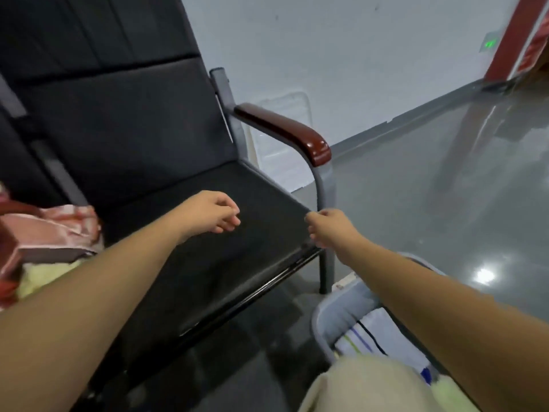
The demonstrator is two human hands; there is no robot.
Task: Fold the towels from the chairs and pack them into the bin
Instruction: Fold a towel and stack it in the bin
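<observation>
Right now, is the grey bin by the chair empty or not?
Not empty: the bin holds a light-blue towel and a white striped towel.

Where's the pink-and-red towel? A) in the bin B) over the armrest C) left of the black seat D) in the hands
C: the pink-and-red towel lies heaped left of the black seat; the left hand and right hand hold nothing, and the bin shows blue and white cloth.
</observation>
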